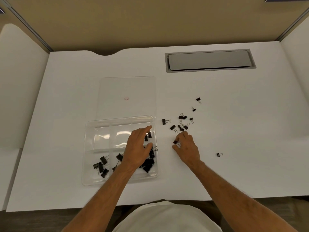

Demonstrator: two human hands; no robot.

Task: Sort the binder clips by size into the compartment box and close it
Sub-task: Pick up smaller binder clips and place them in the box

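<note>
From the head view, the left hand (pixel 138 148) reaches over the clear compartment box (pixel 88 164), fingers extended and relaxed with nothing visibly held. It covers most of the right-hand compartments, so the clips beneath it are only partly visible. Large black clips (pixel 101 165) lie in the near left compartment; the far left compartments look empty, though glare makes this hard to judge. The transparent lid (pixel 127 87) lies open and flat behind the box. The right hand (pixel 186 148) pinches a small binder clip (pixel 175 142) on the desk (pixel 234 131); its fingers hide the clip's handles. Loose small clips (pixel 182 123) are scattered just beyond it, one stray clip (pixel 219 154) well apart to the right. A grey cable hatch (pixel 209 60) sits near the far edge.
</note>
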